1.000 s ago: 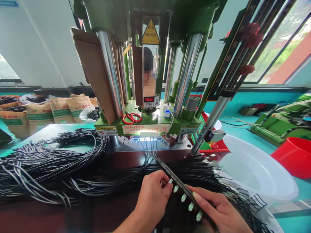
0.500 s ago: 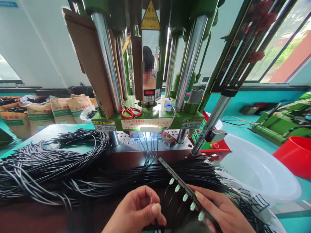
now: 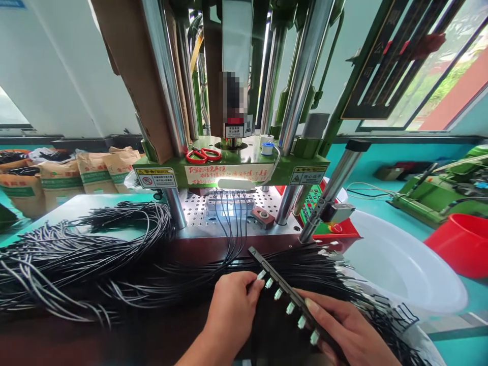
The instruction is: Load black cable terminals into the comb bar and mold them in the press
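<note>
Holding a black strip of plugs just before the press: right hand grips its near end; left hand pinches the far plug. Light, stiff, likely best held by its edges. Wires left of press, basin right.

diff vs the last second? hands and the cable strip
Left hand pulled back toward the body with a loose cable end, then returned to the black strip, fingertips at a sixth plug; earlier five. Right hand kept holding the strip. Cable pile unchanged.
</note>
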Tool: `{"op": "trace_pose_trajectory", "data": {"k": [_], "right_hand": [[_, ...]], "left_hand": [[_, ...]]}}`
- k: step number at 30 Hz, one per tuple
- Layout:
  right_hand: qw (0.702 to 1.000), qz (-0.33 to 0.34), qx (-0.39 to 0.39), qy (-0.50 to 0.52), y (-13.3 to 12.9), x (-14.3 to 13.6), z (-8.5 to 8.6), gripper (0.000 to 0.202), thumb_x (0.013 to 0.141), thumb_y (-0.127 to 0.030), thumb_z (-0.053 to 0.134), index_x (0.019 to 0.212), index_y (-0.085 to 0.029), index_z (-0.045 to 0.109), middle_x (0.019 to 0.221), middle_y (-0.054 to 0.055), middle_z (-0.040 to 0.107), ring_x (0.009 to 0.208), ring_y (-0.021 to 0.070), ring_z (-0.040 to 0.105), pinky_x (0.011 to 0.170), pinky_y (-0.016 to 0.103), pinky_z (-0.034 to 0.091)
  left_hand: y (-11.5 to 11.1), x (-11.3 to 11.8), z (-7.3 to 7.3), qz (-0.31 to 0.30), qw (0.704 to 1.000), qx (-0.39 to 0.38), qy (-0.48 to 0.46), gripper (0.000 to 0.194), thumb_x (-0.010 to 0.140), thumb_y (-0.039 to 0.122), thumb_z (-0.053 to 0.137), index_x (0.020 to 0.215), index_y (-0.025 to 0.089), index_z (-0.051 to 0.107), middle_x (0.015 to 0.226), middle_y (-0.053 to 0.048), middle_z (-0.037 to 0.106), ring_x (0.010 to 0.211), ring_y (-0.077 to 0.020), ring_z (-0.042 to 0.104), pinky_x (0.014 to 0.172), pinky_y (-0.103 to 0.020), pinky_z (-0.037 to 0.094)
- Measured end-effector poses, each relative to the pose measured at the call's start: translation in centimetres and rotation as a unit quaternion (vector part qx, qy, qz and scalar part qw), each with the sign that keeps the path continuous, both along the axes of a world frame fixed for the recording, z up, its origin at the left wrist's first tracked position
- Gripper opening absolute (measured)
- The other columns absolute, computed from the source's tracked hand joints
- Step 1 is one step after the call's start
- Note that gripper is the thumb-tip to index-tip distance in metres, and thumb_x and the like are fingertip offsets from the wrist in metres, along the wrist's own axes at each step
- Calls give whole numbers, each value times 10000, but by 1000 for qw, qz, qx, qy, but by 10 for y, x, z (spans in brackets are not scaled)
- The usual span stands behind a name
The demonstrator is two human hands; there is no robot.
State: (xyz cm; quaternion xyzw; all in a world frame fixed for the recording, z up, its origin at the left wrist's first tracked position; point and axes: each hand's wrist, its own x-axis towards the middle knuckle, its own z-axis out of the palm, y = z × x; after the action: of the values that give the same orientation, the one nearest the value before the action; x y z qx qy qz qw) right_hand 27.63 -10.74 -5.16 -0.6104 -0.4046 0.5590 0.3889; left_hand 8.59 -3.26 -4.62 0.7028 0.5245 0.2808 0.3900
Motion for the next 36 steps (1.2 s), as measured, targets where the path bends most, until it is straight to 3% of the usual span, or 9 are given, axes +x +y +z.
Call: {"op": "trace_pose_trajectory", "data": {"k": [7,17,21,24,27,29,31,33,36], "right_hand": [[999,36,12,3,2,6,-6,585,812,-615,548,1233,-215,627,527,-24,489,409,69,364,354,163,246],[998,12,57,-23,2,4,-1,518,744,-611,614,1122,-270,711,539,31,607,424,172,511,376,266,438],[997,41,43,-45,4,6,-2,529,822,-591,543,1212,-251,651,624,29,649,409,114,470,379,215,420],[993,56,84,-62,6,6,2,487,842,-565,536,1177,-241,678,813,53,698,591,159,580,616,274,542],[989,53,121,-60,7,5,7,418,840,-535,563,1095,-246,725,864,53,689,835,221,608,905,345,483],[994,50,88,-34,6,4,7,423,834,-539,574,1097,-242,719,691,33,636,629,161,574,687,277,537],[998,52,38,4,7,6,6,464,805,-545,615,1127,-219,682,518,-32,500,387,65,369,364,168,365],[998,53,5,19,11,10,5,489,772,-538,659,1119,-194,642,470,-88,392,334,21,208,291,138,157],[998,51,18,-32,25,22,8,415,782,-538,642,998,-185,609,509,-95,395,343,34,271,287,143,206]], "left_hand": [[0,3,3,0,998,15,67,331,843,329,459,553,187,536,519,37,371,530,-113,291,527,-264,191],[3,5,8,3,993,28,112,353,838,314,459,512,181,432,492,52,312,504,-102,248,528,-270,174],[5,7,7,-2,991,41,127,362,841,308,457,506,178,420,490,50,314,499,-99,238,529,-274,171],[8,10,8,-6,988,42,150,350,847,290,451,516,177,456,506,32,400,500,-101,272,534,-281,177],[9,14,12,-5,981,35,189,341,853,263,443,532,178,521,532,-5,508,507,-117,346,533,-288,195],[6,14,19,-14,977,35,212,312,855,252,454,580,179,584,591,-37,595,549,-144,456,547,-292,229],[3,8,30,-23,975,60,214,221,854,254,482,740,185,658,729,-62,673,671,-192,571,601,-297,291],[4,-4,44,-13,978,91,188,200,856,285,514,949,202,670,883,-70,701,818,-231,618,705,-311,351],[23,-29,60,38,992,83,91,269,841,371,559,1033,213,660,972,-65,690,936,-243,601,870,-343,364]]}}
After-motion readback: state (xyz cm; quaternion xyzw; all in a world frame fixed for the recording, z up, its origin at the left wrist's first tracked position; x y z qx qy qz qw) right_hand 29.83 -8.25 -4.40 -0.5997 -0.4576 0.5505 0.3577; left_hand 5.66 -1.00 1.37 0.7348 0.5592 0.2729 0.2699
